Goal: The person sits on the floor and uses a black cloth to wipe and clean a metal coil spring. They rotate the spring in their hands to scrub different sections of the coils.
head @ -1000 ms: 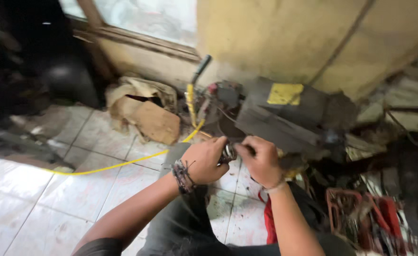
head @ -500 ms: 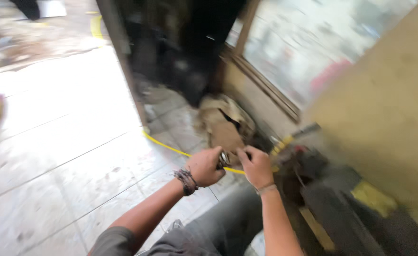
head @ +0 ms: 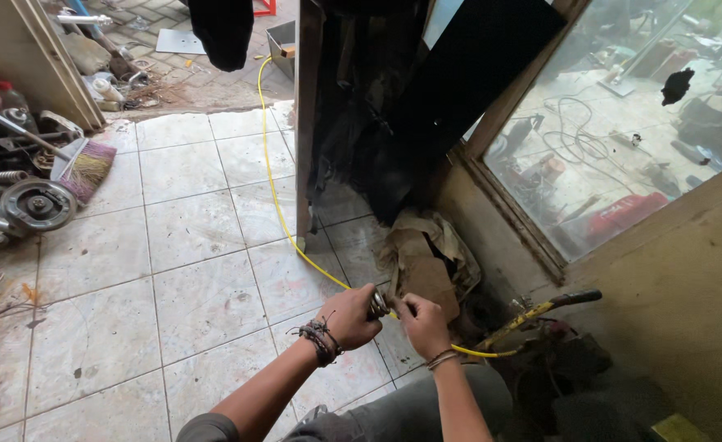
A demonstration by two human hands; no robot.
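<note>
- The left hand (head: pixel 351 317) and the right hand (head: pixel 421 325) meet low over the tiled floor (head: pixel 173 270). Both are closed on a small metal fitting (head: pixel 377 306) pinched between them. The left wrist wears dark cord bracelets, the right a thin band.
- The fitting sits where the yellow hose (head: pixel 273 192) ends at the hands. The hose runs up the floor, past the foot of a dark metal panel (head: pixel 308 123), towards the doorway at the far edge.
- An open grey metal box (head: pixel 281 37) stands by that doorway. What it holds cannot be made out.
- Just behind the hands, crumpled brown cardboard (head: pixel 426 258) lies against the wall below a glass window (head: pixel 623 123).
- Against half a second ago, the hands are closed on the fitting in the same way. The view has swung left, so more floor shows, with a broom (head: pixel 78 168) and metal machine parts (head: pixel 29 205) along the left edge.
- A yellow-and-black tool handle (head: pixel 533 311) lies right of the right hand, near the wall.
- A yellow patch (head: pixel 676 427) shows at the bottom right corner. Its kind is unclear.
</note>
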